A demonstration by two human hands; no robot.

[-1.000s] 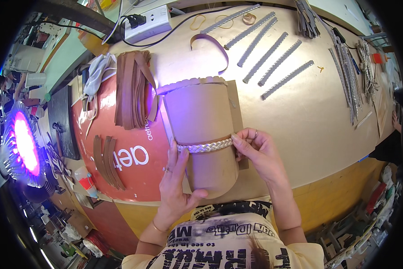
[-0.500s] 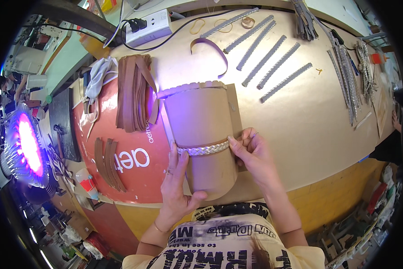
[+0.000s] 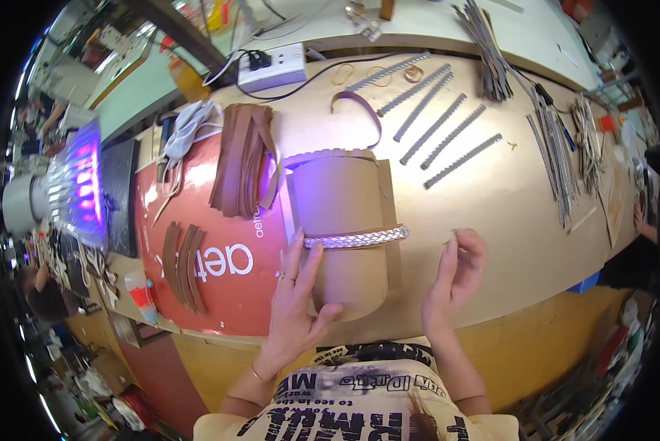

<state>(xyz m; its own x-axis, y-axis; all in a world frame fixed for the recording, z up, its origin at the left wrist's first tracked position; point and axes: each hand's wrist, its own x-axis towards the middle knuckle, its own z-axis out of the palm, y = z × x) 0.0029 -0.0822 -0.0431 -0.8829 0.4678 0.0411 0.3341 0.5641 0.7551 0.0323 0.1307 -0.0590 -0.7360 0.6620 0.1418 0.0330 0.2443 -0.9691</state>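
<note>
A silvery braided strip (image 3: 363, 238) crosses a tan, rounded cardboard form (image 3: 348, 283) that lies on the table. My left hand (image 3: 293, 301) rests at the form's left side with its fingers stretched out. Its fingertips touch the strip's left end, and its thumb lies on the form's near part. The strip's right end sticks out past the form's edge and is held by nothing. Apart from it, to the right, my right hand (image 3: 453, 279) is raised with loosely curled fingers and nothing visible in them.
Grey toothed strips (image 3: 447, 128) lie beyond the form. A bundle of brown strips (image 3: 243, 162) and curved brown pieces (image 3: 184, 268) lie on a red sheet (image 3: 234, 309). A lit purple lamp (image 3: 84, 187) stands far left, a white power strip (image 3: 272, 67) at the back.
My right hand has let go of the strip's right end and moved right, away from the form. My left hand stays at the left end. The whole view has shifted slightly.
</note>
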